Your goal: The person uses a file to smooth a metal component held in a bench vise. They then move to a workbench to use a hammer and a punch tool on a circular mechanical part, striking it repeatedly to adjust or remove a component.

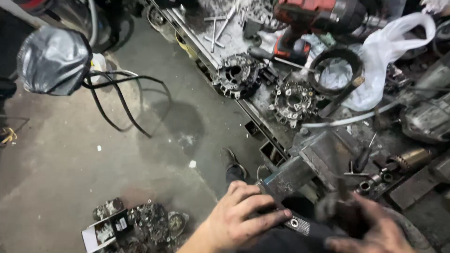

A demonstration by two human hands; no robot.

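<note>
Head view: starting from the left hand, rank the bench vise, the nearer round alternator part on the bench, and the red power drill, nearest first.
From the left hand:
1. Bench vise, just above and right of it.
2. Round alternator part, farther up the bench.
3. Red power drill, at the top of the bench.

One head-worn camera looks steeply down, close over a cluttered workbench (pixel 262 100) and concrete floor (pixel 93 154).

Grimy left hand (pixel 239 216) on bench vise (pixel 300 168), right hand (pixel 370 232) blurred.

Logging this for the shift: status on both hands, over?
Left hand gripping grey metal bar. Right hand blurred around dark greasy part. Grey bench vise close behind.
</note>
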